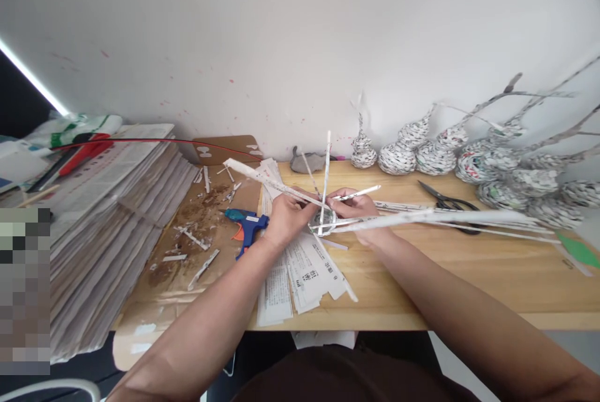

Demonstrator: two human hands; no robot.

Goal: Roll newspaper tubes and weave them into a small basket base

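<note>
Both hands meet over the middle of the table around a small woven ring of rolled newspaper strips [328, 221], with paper rods sticking out of it in several directions. My left hand [291, 217] is closed on its left side, fingers pinching the strips. From the right, my right hand [354, 207] pinches the same work near one short rod. A long pale paper rod [398, 219] runs from the weave to the right, across my right wrist. Beneath the hands lie fanned cut newspaper strips [309, 271]. The fingertips are partly hidden by the rods.
A blue glue gun [250, 227] lies left of my left hand on stained cardboard [159, 271] with paper scraps. Tall newspaper stacks [107, 227] stand at the left. Black scissors [447, 202] rest at the right, before several woven gourd shapes [398, 155] along the wall.
</note>
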